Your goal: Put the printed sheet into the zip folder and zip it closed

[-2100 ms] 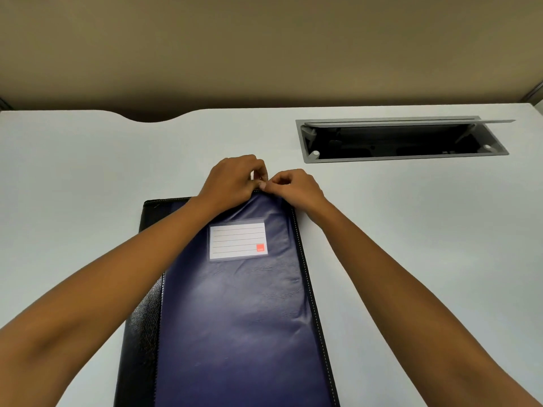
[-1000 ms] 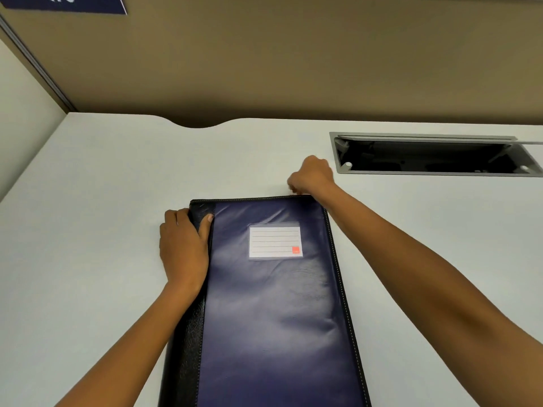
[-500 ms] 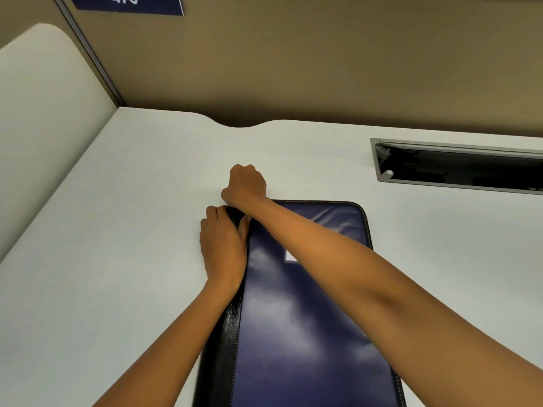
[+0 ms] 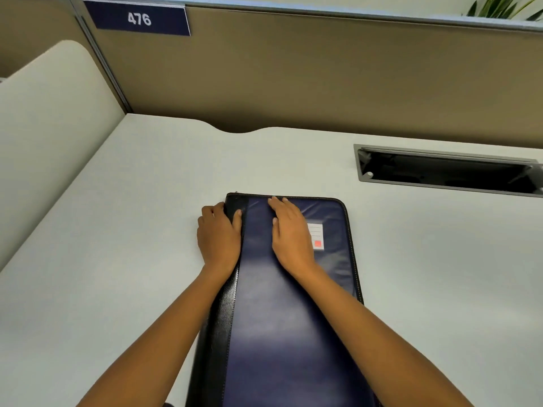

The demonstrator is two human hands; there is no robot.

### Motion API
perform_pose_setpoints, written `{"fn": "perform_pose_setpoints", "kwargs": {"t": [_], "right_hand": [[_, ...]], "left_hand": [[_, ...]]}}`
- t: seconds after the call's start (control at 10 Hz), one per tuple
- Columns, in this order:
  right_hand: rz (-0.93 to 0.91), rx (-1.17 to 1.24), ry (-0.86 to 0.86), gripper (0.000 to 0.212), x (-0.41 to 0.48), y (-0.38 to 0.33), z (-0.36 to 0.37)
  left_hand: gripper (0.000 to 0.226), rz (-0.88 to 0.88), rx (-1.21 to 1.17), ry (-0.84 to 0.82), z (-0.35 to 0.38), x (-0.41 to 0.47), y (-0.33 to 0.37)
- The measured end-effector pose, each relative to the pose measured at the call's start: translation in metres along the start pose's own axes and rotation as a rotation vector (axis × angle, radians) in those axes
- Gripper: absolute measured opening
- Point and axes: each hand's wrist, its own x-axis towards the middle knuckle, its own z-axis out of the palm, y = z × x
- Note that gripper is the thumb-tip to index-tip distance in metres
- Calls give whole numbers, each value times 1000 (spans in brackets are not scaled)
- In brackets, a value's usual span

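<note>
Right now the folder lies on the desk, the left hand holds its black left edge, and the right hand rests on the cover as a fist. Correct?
No. The head view shows the right hand lying flat on the folder cover, fingers straight, not a fist. The rest stands: folder on the desk, left hand holding its black left edge.

There was one zip folder (image 4: pixel 282 333) on the table (image 4: pixel 117 259), one label card (image 4: pixel 316 235), one cable slot (image 4: pixel 446 171), one number sign (image 4: pixel 138 19), one plant (image 4: pixel 499 7), and two hands: left hand (image 4: pixel 219 239), right hand (image 4: pixel 291 233).
</note>
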Motion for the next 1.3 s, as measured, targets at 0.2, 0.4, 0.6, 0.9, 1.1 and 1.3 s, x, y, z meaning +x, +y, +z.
{"fn": "perform_pose_setpoints", "kwargs": {"t": [0.2,0.4,0.6,0.9,1.1,1.3], "right_hand": [[-7,-212,-23,49,-91,22,-38],[93,-272,7,50,-155,7,-53],[153,-251,-7,49,-193,-7,-58],[187,-232,-20,49,-197,-14,-62],[210,-233,-74,51,-197,-21,-71],[121,-368,33,55,-171,-36,-92]], "left_hand": [[46,50,-14,-45,-19,-55,-15],[47,101,18,-25,-40,-126,-30],[57,160,6,-71,-45,-174,-46],[57,172,7,-87,-53,-184,-43],[57,174,67,-99,-59,-189,-41],[63,366,109,58,-77,-181,-10]]}}
